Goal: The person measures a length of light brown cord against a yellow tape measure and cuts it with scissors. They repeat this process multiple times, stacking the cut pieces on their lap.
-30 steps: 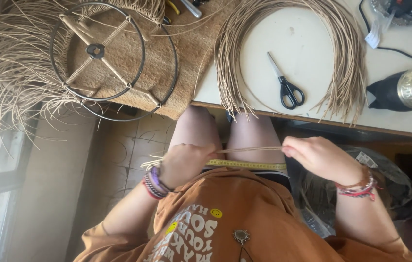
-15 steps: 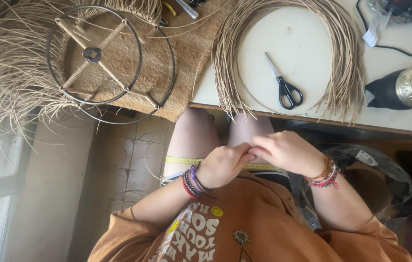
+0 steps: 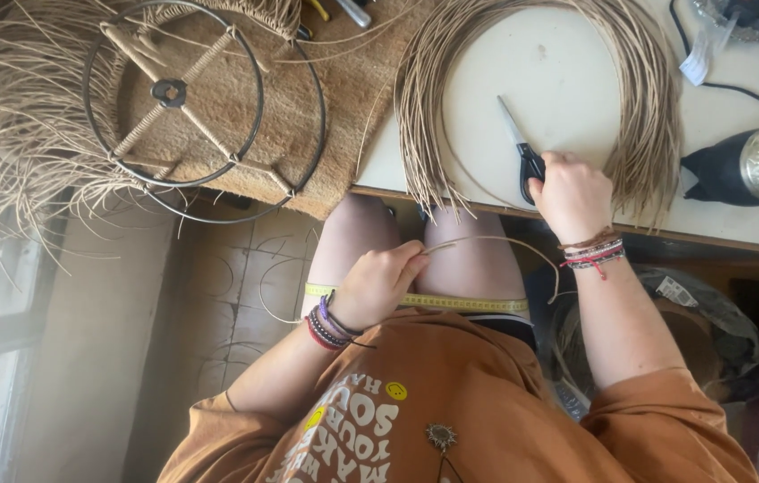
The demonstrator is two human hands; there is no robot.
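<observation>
Nearest to me, a yellow tape measure [image 3: 451, 302] lies flat across my bare thighs, just above the hem of my rust-brown shirt. My left hand [image 3: 377, 284] rests on my left thigh, fingers pinched shut on the end of a thin tan reed [image 3: 509, 243]; the strand arcs stiffly to the right over my right thigh and curls down past it. Woven and beaded bracelets ring both wrists.

Further out, my right hand [image 3: 572, 192] is up at the near edge of the desk [image 3: 567, 72], curled over the black handles of the scissors [image 3: 522, 148]. Their slim steel blades lie on the smooth white top, pointing toward the far edge. Around them sits a big coil of reeds [image 3: 648, 116], many fine round strands looped into a ring, its loose cut ends fanning over the near edge.

At the desk's right end lies a black tool with a ribbed metal nozzle [image 3: 755, 165], a black cord trailing behind it. Off the left edge, a wire frame [image 3: 173, 94], two dark rings joined by raffia-wrapped spokes, rests on a coarse brown mat [image 3: 343, 89], with shaggy dry straw [image 3: 12, 116] spilling out at the far left.
</observation>
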